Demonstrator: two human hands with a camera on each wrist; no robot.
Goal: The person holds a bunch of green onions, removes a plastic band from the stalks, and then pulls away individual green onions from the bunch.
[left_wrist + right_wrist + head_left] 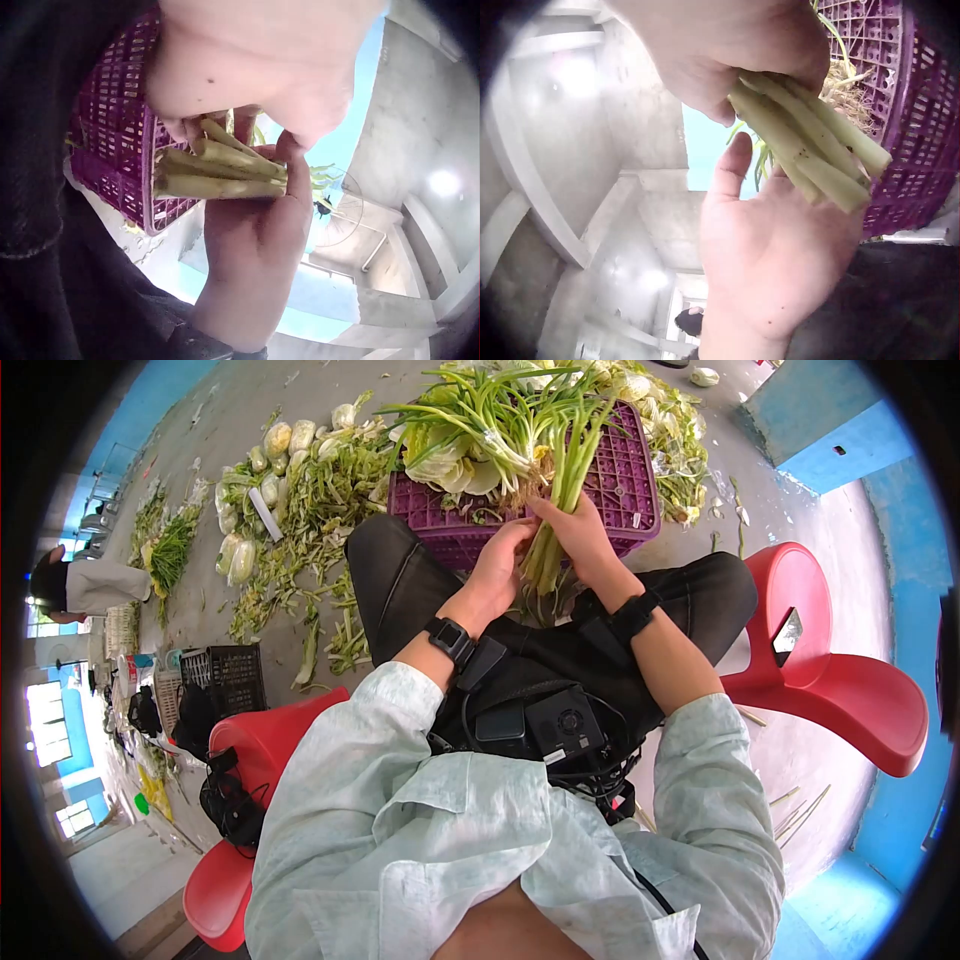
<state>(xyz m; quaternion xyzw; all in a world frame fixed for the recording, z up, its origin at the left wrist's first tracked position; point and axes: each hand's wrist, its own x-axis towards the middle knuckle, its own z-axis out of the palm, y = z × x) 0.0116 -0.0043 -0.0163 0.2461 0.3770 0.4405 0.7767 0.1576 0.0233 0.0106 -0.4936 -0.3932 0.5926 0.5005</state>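
Observation:
In the head view my right hand (580,535) grips a bunch of thick green stalks (556,525), leafy ends pointing away and pale ends toward my lap. The right wrist view shows the blunt stalk ends (829,161) sticking out below that hand. My left hand (498,568) is beside the lower part of the bunch, its palm toward the stalks. The left thumb (733,161) stands up, and its fingers are partly hidden behind the stalks. Just beyond lies a heap of rooted scallions (490,435) on an upturned purple crate (628,485).
Pale cabbage leaves (450,465) lie on the crate beside the scallions. Loose greens (330,510) and cabbages (240,560) cover the floor to the left. Red chairs (795,610) stand on both sides. Another person (95,585) is at the far left, near a black crate (225,675).

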